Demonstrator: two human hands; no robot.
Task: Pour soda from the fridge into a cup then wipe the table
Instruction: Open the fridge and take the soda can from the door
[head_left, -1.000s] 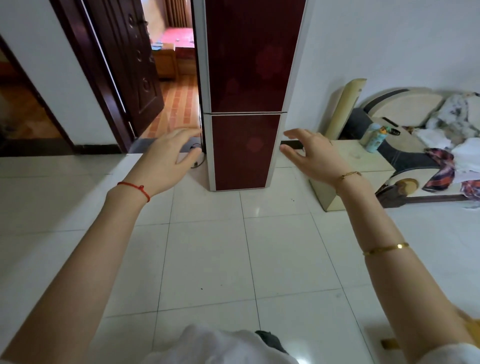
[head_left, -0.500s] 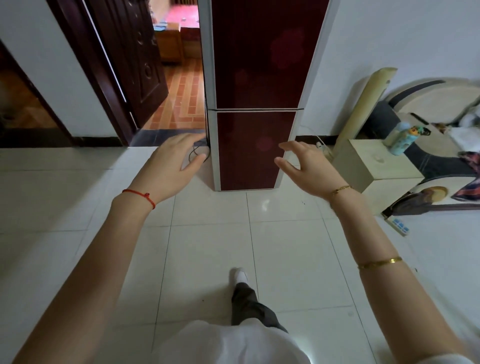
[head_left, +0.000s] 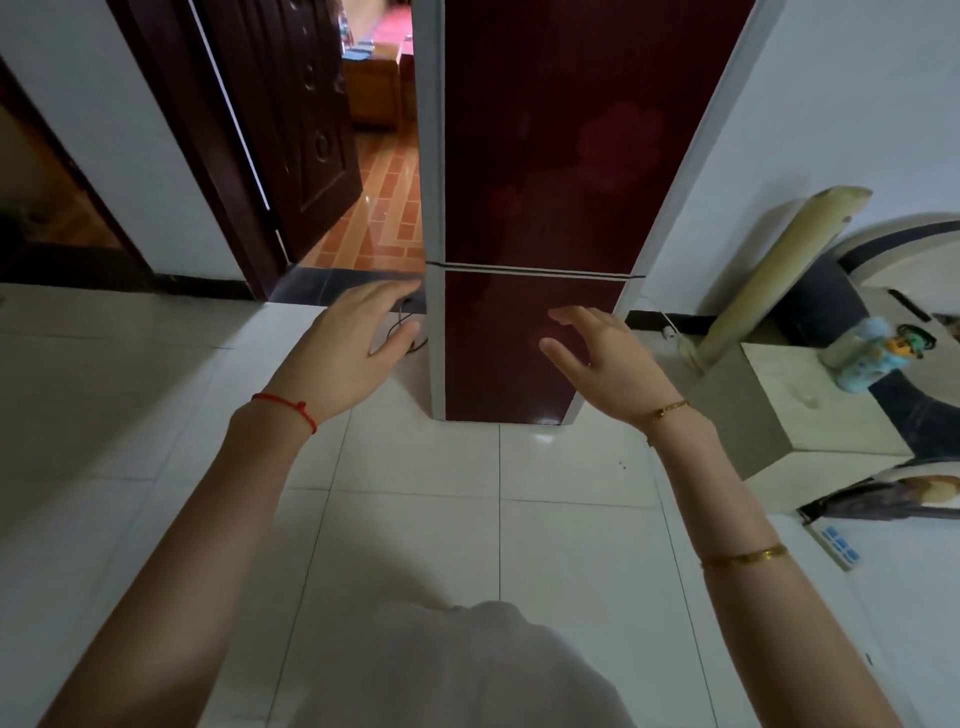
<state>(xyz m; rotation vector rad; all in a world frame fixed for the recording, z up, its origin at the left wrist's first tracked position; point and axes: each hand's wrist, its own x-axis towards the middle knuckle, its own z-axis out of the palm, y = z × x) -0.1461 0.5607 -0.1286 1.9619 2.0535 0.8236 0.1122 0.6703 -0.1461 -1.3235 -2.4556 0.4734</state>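
A tall dark red fridge (head_left: 545, 156) with grey edges stands straight ahead against the white wall, both of its doors closed. My left hand (head_left: 348, 353) is held out in front of the fridge's lower left edge, fingers apart, holding nothing. My right hand (head_left: 608, 358) hovers before the lower door, fingers spread and empty. Neither hand touches the fridge. No soda, cup or table is in view.
An open dark wooden door (head_left: 291, 130) leads to a brick-tiled room on the left. A pale box-like stand (head_left: 779, 415) with a small blue bottle (head_left: 867, 358) sits right of the fridge, beside a leaning cream roll (head_left: 779, 265). A black cable (head_left: 402, 322) lies by the fridge's left foot.
I have stepped closer to the fridge, which now fills more of the view. Both hands stay raised and open, slightly nearer the lower door.
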